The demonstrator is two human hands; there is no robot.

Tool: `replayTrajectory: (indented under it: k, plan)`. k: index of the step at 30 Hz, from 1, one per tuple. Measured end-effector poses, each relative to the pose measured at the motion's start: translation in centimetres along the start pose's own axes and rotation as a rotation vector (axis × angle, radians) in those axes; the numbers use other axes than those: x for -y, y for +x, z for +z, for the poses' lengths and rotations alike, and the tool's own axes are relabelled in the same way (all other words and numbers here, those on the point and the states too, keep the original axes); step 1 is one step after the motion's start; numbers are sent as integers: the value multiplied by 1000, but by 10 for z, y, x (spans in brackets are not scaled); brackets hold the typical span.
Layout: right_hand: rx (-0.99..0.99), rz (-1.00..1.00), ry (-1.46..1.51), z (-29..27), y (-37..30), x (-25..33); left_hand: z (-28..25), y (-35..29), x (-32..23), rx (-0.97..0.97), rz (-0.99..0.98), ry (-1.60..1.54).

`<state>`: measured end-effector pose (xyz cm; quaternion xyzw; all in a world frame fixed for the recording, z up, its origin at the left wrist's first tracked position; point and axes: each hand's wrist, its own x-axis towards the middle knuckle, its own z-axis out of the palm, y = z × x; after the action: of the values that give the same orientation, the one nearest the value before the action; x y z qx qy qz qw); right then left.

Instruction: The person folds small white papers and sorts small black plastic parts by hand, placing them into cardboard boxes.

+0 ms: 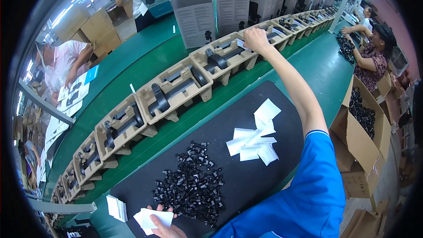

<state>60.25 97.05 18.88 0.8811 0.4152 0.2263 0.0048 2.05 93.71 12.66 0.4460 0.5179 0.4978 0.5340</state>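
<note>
My left hand grips a small stack of white leaflets at the lower edge, thumb on top. My right hand is stretched far forward over a brown pulp tray, fingers closed on a white leaflet that partly shows beside them. Black parts with a ring-shaped clamp lie in the tray's hollows. Below my right forearm, loose folded white leaflets are spread on a black mat. Many small black plastic pieces are heaped next to my left hand.
Similar trays stand in a curved row on the green conveyor. Grey printed boxes stand behind them. Another leaflet stack lies at lower left. An open carton of black cables is at right. Co-workers sit and stand around.
</note>
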Motion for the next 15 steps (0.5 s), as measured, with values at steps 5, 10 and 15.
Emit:
replayTrajectory:
  k: [5, 10, 15]
  plan:
    - [56, 125, 35, 28, 4, -19, 0, -4, -2, -29, 26, -13]
    - [27, 89, -130, 27, 6, -27, -2, -10, -7, -12, 3, -42]
    - [-127, -284, 539, -78, -85, 82, -31, -6, 21, 54, -46, -200]
